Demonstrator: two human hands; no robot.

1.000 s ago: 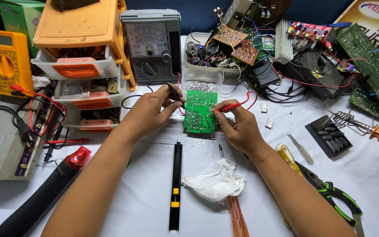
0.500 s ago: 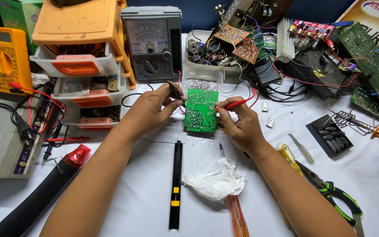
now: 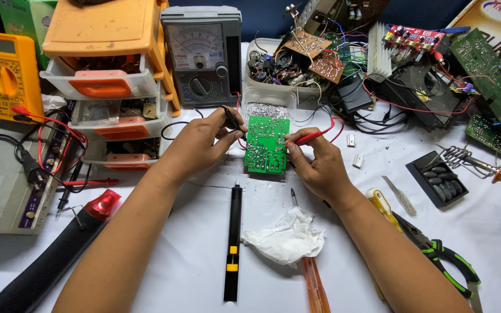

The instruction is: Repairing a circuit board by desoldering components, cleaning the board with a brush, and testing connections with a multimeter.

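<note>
Behind the green circuit board [image 3: 267,145], a white tray [image 3: 257,49] holds loose electronic parts.

Scene is bright and evenly lit, light from overhead and slightly in front. White worktop [image 3: 175,272] reads clean, w/ mild blow-out toward the lower middle. Shadows are soft and short: a faint one under the crumpled tissue [image 3: 285,237], another beside the black pen-shaped tool [image 3: 233,243]. Small glare on the analog meter's [image 3: 202,55] glass face and on the foil strip above the green circuit board [image 3: 267,145]. Centre is sharp; solder points on the board are readable. Wide-angle lens bends the edges, so the forearms splay outward at the bottom corners. Far corners go a bit darker and softer. No motion blur on the hands.
</note>
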